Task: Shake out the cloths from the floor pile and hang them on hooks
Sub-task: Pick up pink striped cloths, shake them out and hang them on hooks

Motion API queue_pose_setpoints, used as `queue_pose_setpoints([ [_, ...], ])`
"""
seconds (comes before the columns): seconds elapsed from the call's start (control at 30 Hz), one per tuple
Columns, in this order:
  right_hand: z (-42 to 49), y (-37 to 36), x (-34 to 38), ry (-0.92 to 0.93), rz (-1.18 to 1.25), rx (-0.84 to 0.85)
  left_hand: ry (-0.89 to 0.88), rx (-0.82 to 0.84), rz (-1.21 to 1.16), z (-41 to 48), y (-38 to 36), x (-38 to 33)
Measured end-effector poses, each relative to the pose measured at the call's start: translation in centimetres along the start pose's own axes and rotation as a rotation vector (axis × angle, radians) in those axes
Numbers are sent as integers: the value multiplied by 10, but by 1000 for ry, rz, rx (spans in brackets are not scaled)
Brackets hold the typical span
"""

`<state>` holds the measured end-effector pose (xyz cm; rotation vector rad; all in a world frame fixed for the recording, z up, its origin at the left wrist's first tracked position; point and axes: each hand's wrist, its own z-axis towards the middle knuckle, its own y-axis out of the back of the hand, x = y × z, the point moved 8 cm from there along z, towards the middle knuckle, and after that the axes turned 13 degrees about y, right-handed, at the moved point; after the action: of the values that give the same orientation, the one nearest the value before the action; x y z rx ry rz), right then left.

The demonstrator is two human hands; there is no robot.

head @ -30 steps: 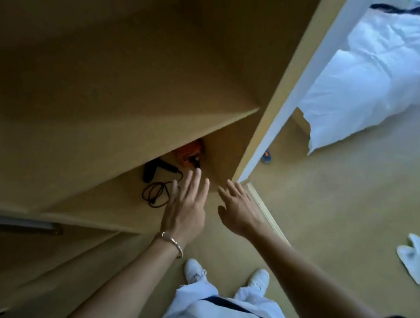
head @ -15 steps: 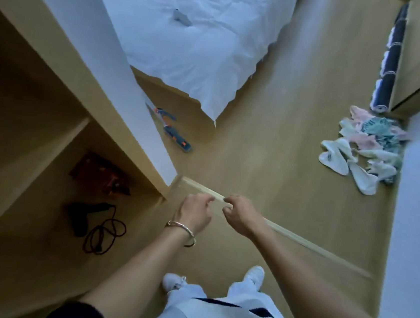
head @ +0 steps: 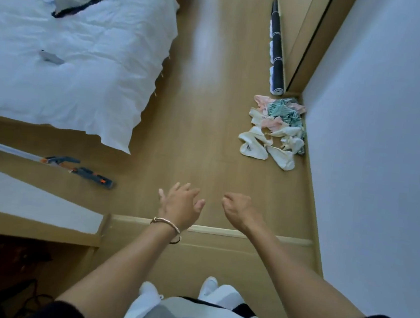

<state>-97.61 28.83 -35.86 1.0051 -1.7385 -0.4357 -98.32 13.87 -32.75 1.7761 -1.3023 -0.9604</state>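
Head view: looks steeply down at a wooden floor [head: 201, 137]. Shows the left hand [head: 181, 204] held out in the air, fingers loosely spread and nearly straight, gripping nothing, with a thin bracelet [head: 167, 223] at the wrist. Shows the right hand [head: 239, 212] just beside it, fingers loosely curled under, likewise empty.

Finds the pile of cloths [head: 275, 129] ahead and to the right, well apart from both hands. Lies on the floor against the foot of the wall [head: 387, 153], just short of a rolled dark mat [head: 277, 51]. Has mostly white pieces at the near edge, with pink and teal-striped ones heaped behind, all crumpled and overlapping.

Probably light, limp and in no way fragile. Likely to drag neighbours along if scooped from the middle. Best taken one piece at a time from the near edge, pinched at a corner or hem with both hands, so as to snap open on the shake.

Shows no hooks anywhere. Takes in a white-sheeted bed [head: 70, 69] to the left and a long-handled tool [head: 82, 170] on the floor.
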Motion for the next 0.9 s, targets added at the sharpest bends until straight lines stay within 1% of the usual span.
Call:
queue_pose_setpoints([
  [0.07,-1,22,-24,-32,13,-38,-47,22,55,10,-1,-29],
  [0.2,-6,55,-70,-130,61,-119,-123,33,74,29,-4,-82],
  [0.3,-7,76,-97,-209,107,-133,-180,60,66,48,-9,-120],
  [0.4,5,97,-119,-247,119,-125,-227,83,65,72,-13,-155],
  [0.53,50,133,-146,-287,132,-123,-257,121,68,123,-9,-201],
  [0.7,120,203,-169,-342,128,-138,-266,141,81,220,18,-256],
  [0.77,149,234,-174,-344,102,-125,-258,145,58,255,34,-279],
  [0.9,201,283,-181,-322,95,-145,-300,132,67,305,65,-324],
])
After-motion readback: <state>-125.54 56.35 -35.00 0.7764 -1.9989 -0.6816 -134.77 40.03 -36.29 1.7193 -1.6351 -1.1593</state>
